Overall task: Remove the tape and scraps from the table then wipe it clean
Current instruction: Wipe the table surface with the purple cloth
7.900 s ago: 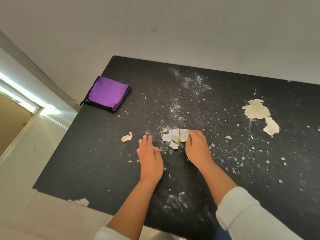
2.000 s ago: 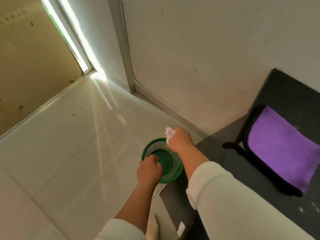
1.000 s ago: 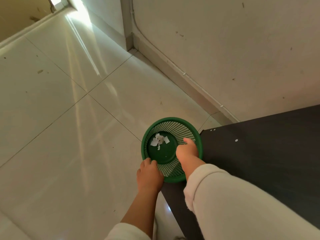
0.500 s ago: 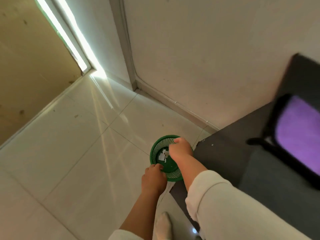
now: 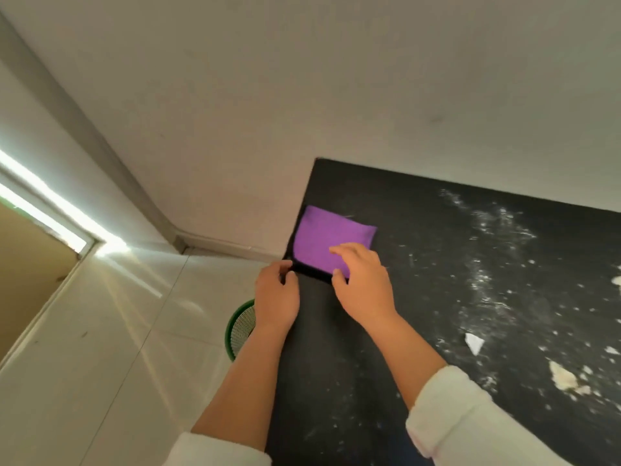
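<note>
A folded purple cloth (image 5: 327, 235) with a black border lies at the left end of the black table (image 5: 420, 297). My right hand (image 5: 364, 285) rests on the cloth's near part, fingers spread on top and thumb at its near edge. Beside the cloth's near-left corner, at the table's left edge, is my left hand (image 5: 277, 294), its fingers loosely curled and holding nothing I can see. A white paper scrap (image 5: 473, 343) and a beige patch of residue (image 5: 563, 378) lie on the table to the right, amid white dust (image 5: 487, 237).
A green mesh bin (image 5: 240, 331) stands on the tiled floor just left of the table, partly hidden by my left forearm. The wall runs along the table's far edge. A bright doorway gap shows at the far left.
Both hands have come up from the green bin, where the scraps were dropped, to the purple cloth on the table. The view has swung from the floor back to the table.
</note>
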